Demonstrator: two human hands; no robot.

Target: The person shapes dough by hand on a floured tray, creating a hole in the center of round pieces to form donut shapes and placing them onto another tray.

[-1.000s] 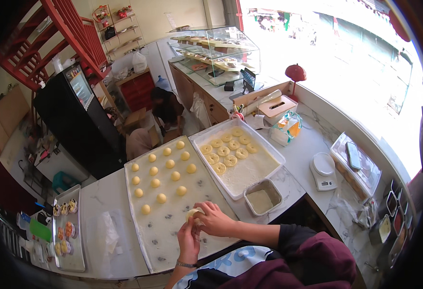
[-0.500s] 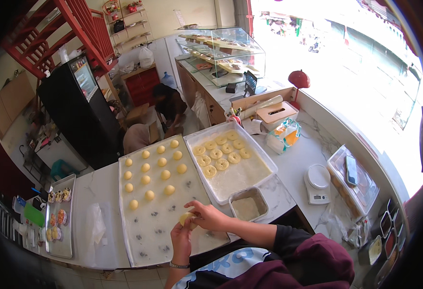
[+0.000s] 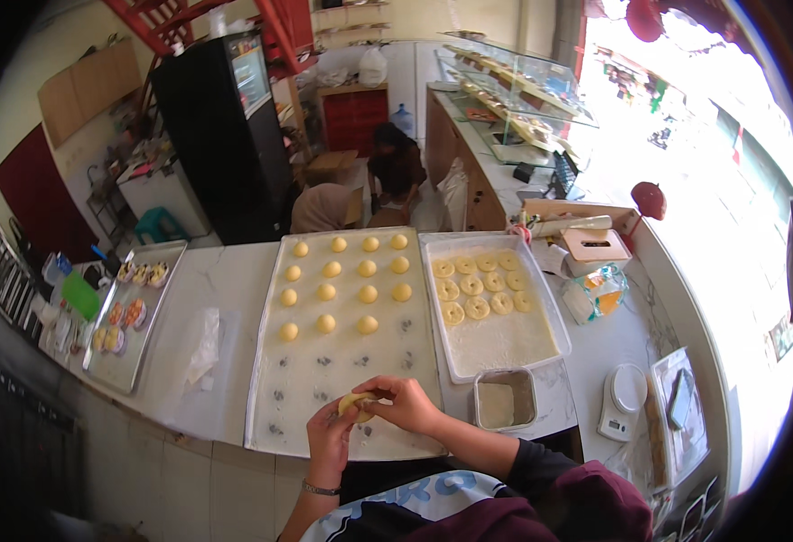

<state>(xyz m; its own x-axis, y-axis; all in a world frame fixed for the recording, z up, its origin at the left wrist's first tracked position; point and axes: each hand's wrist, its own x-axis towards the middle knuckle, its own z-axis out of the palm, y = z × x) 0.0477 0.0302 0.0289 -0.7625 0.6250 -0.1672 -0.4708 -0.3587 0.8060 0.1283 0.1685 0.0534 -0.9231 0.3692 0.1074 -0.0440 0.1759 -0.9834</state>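
My left hand and my right hand both grip a piece of pale yellow dough, fingers and thumbs pinched around it; whether it has a hole I cannot tell. They are over the lower part of a large, paper-lined tray, which holds several rows of round dough balls and dark marks on the bare part. To the right, a white plastic tray holds flat dough rings. A small metal tin with pale powder stands just right of my right hand.
A metal tray of decorated pastries lies left. At right are a scale, a phone on a lidded container and a tissue box. Two people crouch beyond the counter, near a glass display case.
My view has shifted, so the counter and room appear more level. Both hands still hold the dough, which now looks more stretched and curved between my fingers.
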